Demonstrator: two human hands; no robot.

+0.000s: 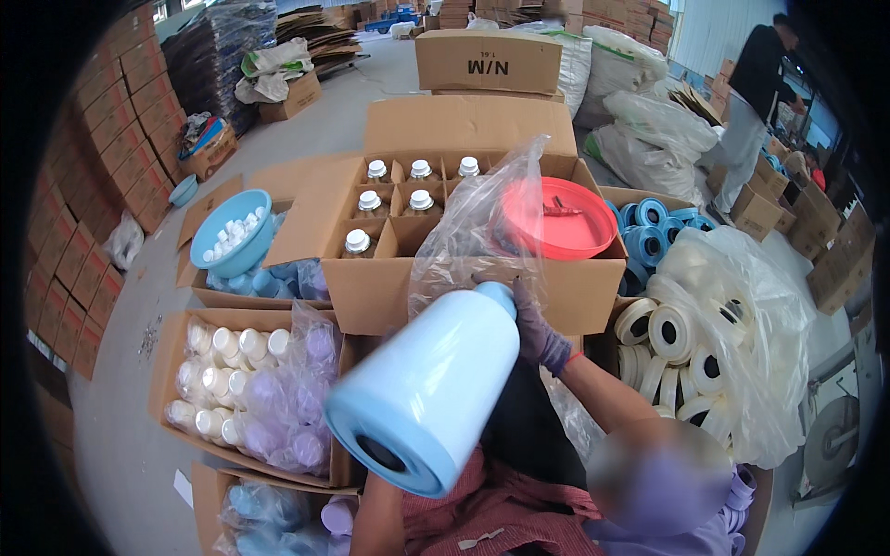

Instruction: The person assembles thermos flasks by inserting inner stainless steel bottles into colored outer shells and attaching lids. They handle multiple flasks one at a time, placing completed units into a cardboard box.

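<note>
A large light-blue thermos flask (436, 371) lies tilted across the middle of the view. Its blue base with a dark centre faces me at the lower left, and its narrow neck points to the upper right. My right hand (542, 338), in a grey-purple glove, is closed around the neck end. My left forearm rises from the lower edge and passes behind the flask, which hides that hand. Just beyond the neck, a clear plastic bag (477, 232) hangs over the front of an open divided carton (371, 292). White-capped bottles (368, 204) stand in several of its compartments.
A red basin (601, 222) rests on the carton's right side. At left are a blue basin (206, 250) of white caps and a box of cream and purple cups (222, 382). Cream rings (672, 332) fill a box at right. A person (756, 102) stands far right.
</note>
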